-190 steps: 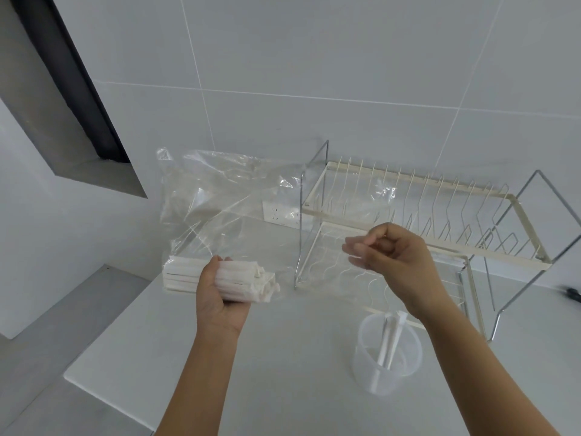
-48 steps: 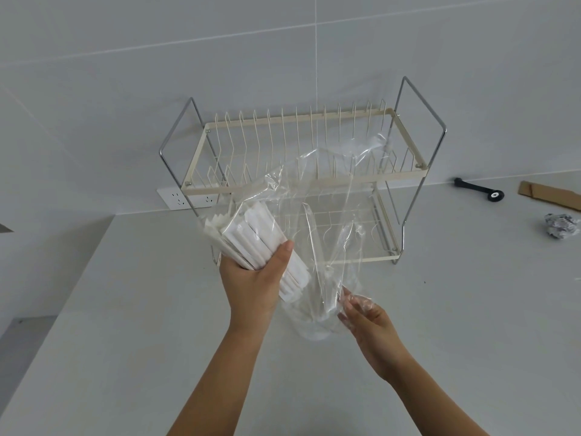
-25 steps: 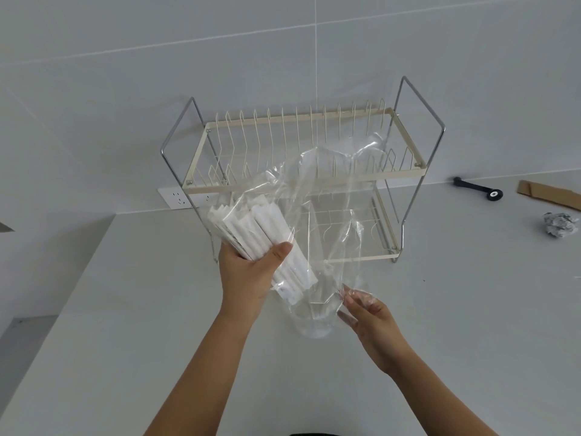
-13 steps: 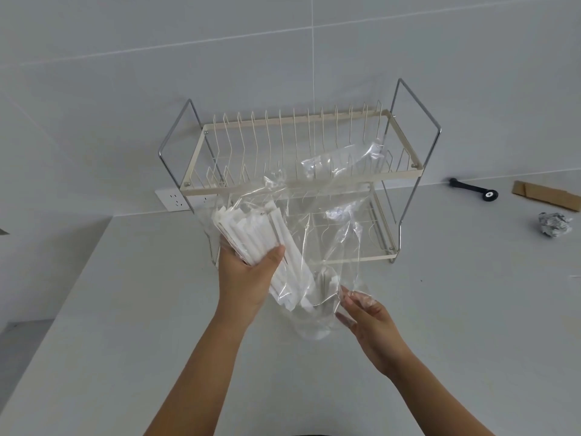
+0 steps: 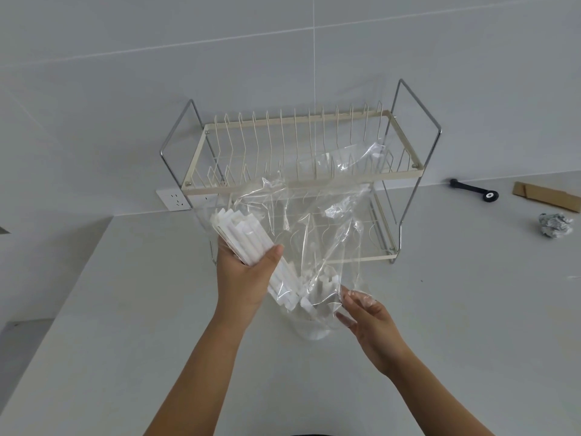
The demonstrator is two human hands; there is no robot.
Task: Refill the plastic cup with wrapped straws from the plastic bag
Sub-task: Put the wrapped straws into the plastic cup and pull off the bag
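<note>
Gripping the bundle of wrapped straws (image 5: 248,243) through the plastic bag (image 5: 317,215) with my left hand (image 5: 248,278), fingers curled round it, thumb across the front. Bundle tilted, lower ends pointing down toward the plastic cup (image 5: 314,325) on the counter (image 5: 125,309). My right hand (image 5: 367,319) pinches the bag's loose edge just above the cup. Dish rack (image 5: 298,158) stands behind.

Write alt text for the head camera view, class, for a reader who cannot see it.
A left hand grips a tilted bundle of wrapped straws through a clear plastic bag, while the right hand holds the bag's mouth over a plastic cup on a white counter. A dish rack stands behind.
</note>
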